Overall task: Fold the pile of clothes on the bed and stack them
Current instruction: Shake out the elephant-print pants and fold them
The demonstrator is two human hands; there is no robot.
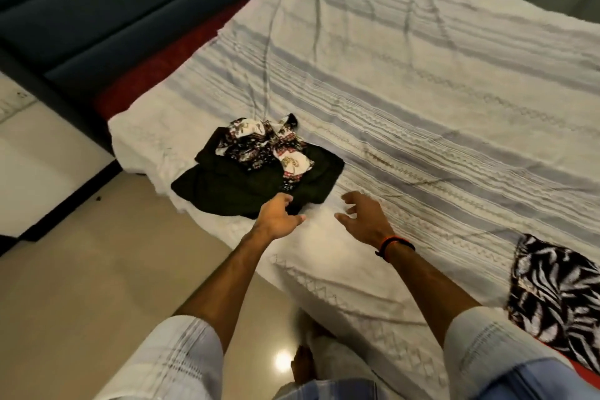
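Left hand [279,214] touching dark garment [256,185], right hand [363,221] just beside, both released; patterned cloth [266,146] crumpled atop; folding seemingly unstarted there.

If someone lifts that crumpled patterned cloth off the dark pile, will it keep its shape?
Probably not. The patterned cloth lies bunched in loose folds, so it likely droops and unfurls when lifted. It looks thin, so probably light. Resting loosely on the dark garment, it should come away without dragging it much.

Black garment [246,185]; floral-print cloth [266,146]; black-white leaf-print cloth [555,295]; white grey-striped bedspread [422,91].
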